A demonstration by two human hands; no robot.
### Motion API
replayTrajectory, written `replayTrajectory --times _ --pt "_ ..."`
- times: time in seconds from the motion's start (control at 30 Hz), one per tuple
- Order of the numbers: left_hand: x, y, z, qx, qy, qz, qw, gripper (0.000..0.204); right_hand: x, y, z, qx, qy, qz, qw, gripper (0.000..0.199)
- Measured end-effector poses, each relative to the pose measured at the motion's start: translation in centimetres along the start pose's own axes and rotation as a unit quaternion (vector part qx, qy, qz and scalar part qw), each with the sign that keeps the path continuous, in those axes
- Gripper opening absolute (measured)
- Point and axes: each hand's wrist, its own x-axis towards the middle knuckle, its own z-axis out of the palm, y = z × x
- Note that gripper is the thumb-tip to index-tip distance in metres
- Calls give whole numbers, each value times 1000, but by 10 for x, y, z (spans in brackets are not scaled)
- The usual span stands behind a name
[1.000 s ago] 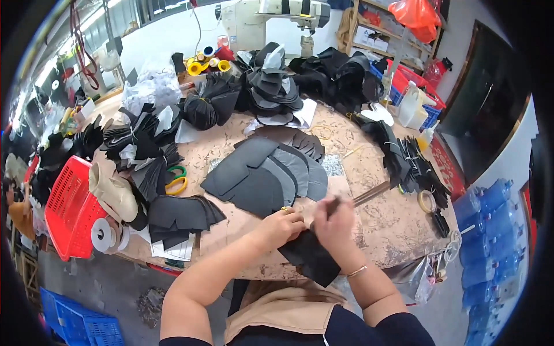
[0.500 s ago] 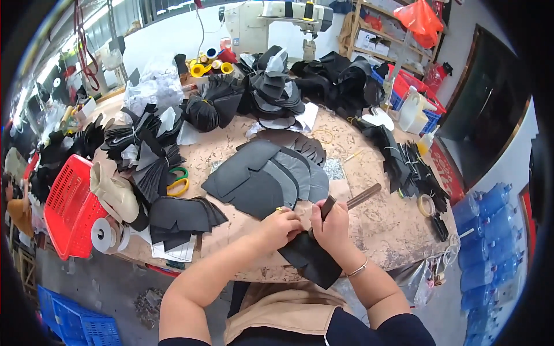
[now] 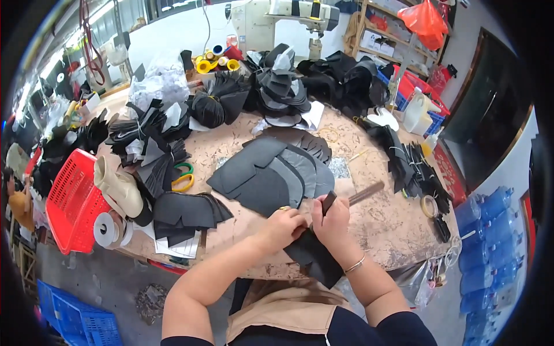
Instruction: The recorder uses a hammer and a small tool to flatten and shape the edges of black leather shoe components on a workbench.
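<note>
On the table lay fanned black pieces; on their near side, the nearly closed left hand pinched a black panel, the right hand clenched, apparently, a dark handle.

Right of the right hand, the worn pinkish-tan tabletop lies open between its near edge and the flat brown bar, up to a pale, round tape roll. Ahead, overlapping flat black-and-grey sheets block low passage; room beneath the right hand is unclear.
</note>
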Motion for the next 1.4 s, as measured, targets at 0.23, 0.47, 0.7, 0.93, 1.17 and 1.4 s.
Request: replayTrajectory --times 0.23,0.47,0.7,0.93,1.17,1.4 --pt "-5 1 -9 0 -58 -47 997 16 9 -1 -3 42 -21 -3 999 9" --pt "-3 5 -13 -3 -41 -78 996 15 5 -1 6 28 30 -9 999 10" --pt "-13 20 -14 101 -23 -28 994 22 18 -5 -5 35 25 -12 999 10" --pt "-16 19 -3 134 -2 -23 991 26 10 -4 3 24 42 -35 998 10" --pt "-21 17 0 69 67 -83 992 20 2 -10 17 26 53 11 998 8" --pt "-26 24 -11 79 48 -54 994 17 -1 -11 11 3 55 -26 998 16"
